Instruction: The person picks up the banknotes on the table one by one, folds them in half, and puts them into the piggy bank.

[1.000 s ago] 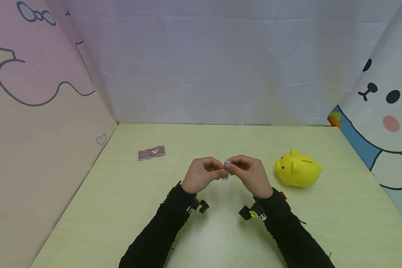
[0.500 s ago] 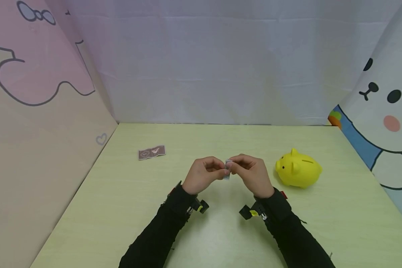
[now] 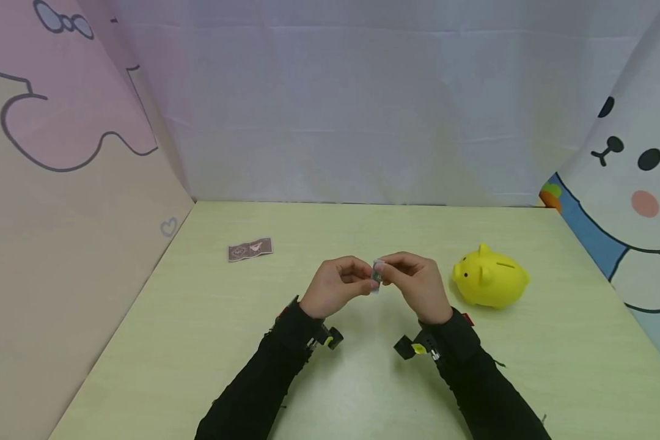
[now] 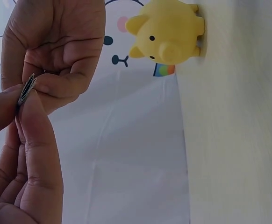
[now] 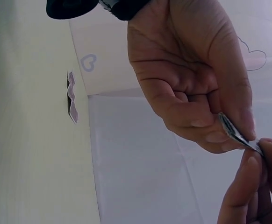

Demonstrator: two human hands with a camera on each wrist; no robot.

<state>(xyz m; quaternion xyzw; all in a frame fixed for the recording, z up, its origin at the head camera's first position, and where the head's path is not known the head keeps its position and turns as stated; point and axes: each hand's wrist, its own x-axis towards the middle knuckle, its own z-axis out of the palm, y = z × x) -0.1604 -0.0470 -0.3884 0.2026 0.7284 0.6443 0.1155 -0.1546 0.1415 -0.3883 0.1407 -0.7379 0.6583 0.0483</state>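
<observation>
**Folded note pinched between both hands**

Small folded banknote held above table, mid-front. Left hand and right hand both pinch it, thumb against fingertips, other fingers curled. Left wrist view shows its folded edge on end. Yellow piggy bank stands just right of right hand. Flat banknote lies well apart, back left.

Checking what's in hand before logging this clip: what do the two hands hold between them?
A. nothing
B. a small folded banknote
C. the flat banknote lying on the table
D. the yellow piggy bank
B: the left hand and right hand both pinch a small folded banknote, clear of the piggy bank.
</observation>
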